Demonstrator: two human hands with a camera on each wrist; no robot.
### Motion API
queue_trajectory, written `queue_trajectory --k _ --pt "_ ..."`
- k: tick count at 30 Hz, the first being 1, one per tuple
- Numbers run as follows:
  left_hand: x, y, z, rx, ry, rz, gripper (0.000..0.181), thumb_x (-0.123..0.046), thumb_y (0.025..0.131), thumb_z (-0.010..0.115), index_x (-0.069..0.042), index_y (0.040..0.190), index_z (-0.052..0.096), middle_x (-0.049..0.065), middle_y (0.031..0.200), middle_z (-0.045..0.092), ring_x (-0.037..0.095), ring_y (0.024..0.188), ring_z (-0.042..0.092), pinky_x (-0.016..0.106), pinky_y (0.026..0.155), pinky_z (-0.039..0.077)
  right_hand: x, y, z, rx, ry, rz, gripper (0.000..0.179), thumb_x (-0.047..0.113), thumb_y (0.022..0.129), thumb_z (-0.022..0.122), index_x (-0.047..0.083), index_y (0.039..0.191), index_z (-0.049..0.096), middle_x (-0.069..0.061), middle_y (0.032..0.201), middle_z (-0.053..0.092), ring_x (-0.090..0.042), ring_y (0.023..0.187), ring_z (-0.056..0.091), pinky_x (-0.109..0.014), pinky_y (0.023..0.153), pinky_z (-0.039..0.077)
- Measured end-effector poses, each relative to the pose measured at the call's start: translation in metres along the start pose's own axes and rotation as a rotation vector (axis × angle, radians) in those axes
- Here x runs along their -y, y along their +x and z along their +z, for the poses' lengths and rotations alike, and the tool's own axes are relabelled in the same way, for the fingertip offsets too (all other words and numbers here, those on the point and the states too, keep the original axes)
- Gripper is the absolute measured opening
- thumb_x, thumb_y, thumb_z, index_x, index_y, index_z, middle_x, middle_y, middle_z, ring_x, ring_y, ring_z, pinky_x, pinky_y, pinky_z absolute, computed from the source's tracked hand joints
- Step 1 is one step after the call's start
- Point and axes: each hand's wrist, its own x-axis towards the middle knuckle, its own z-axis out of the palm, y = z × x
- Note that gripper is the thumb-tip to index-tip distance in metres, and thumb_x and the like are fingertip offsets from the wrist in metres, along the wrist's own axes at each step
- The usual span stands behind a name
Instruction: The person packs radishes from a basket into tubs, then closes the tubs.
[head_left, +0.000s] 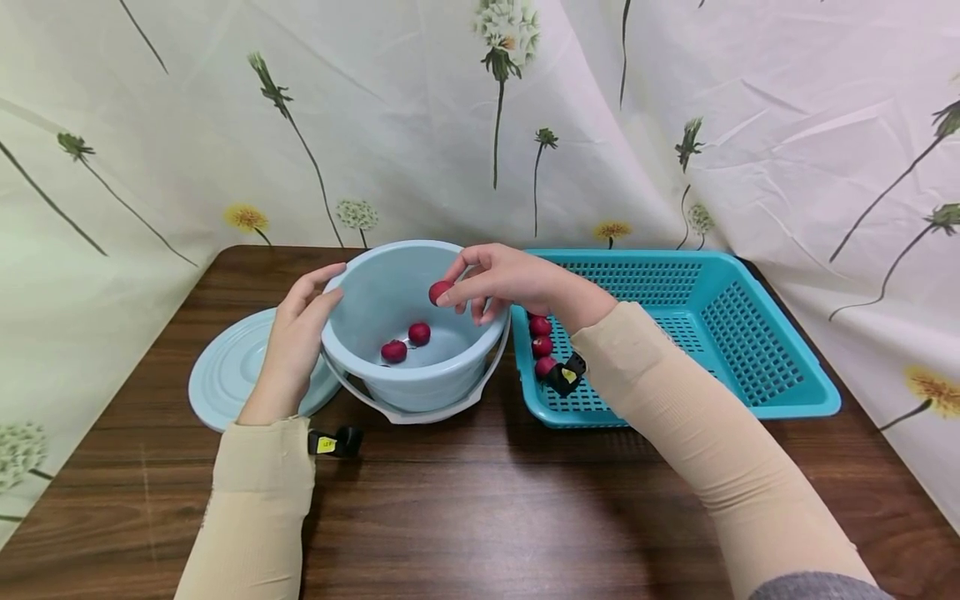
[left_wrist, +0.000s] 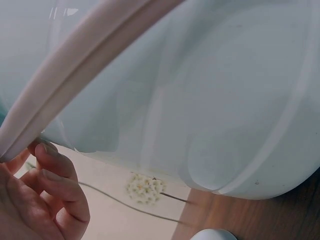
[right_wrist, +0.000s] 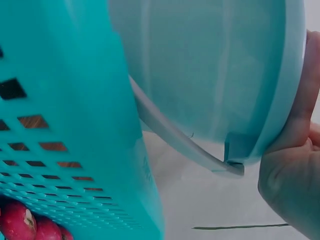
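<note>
Over the opening of a light blue bucket (head_left: 420, 390), my right hand (head_left: 504, 279) pinches a red radish (head_left: 439, 292) between thumb and fingers. At the bucket's left rim, my left hand (head_left: 295, 333) holds the edge, with the thumb on the rim and the fingers bent at the outer side. Two radishes (head_left: 393, 352) lie on the bucket floor, apart from the raised one. In the left wrist view, the curled fingers (left_wrist: 62, 185) show beside the bucket's pale handle (left_wrist: 75, 65). The right wrist view hides the pinched radish behind the bucket wall.
A teal perforated basket (head_left: 780, 412) stands right of the bucket, with several radishes (head_left: 542, 346) along its left side. A round light blue lid (head_left: 225, 375) lies on the wooden table (head_left: 450, 517) at left, partly behind my left arm. Floral cloth (head_left: 420, 100) hangs behind.
</note>
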Motion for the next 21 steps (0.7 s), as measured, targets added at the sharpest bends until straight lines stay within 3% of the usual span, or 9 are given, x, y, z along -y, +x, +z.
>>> queue_trajectory --k 11,21 --pt "0.0011 0.001 -0.0006 -0.005 0.004 0.01 0.045 -0.037 0.104 0.042 -0.023 0.147 0.048 -0.008 0.113 0.053 0.009 0.099 0.058 0.017 0.076 0.051 -0.0031 -0.0021 -0.0023 0.033 -0.001 -0.044 0.024 0.018 0.091 0.066 0.005 0.11 0.061 -0.006 0.083 0.061 -0.017 0.059 0.057 -0.028 0.06 0.054" --pt "0.0009 0.0002 -0.0009 -0.003 0.016 0.0 0.045 -0.038 0.104 0.041 -0.024 0.147 0.048 -0.006 0.114 0.053 0.01 0.099 0.057 0.018 0.076 0.051 -0.008 -0.0087 -0.0056 0.048 0.036 -0.115 0.026 0.017 0.092 0.064 0.005 0.115 0.06 -0.007 0.09 0.064 -0.018 0.065 0.058 -0.031 0.062 0.054"
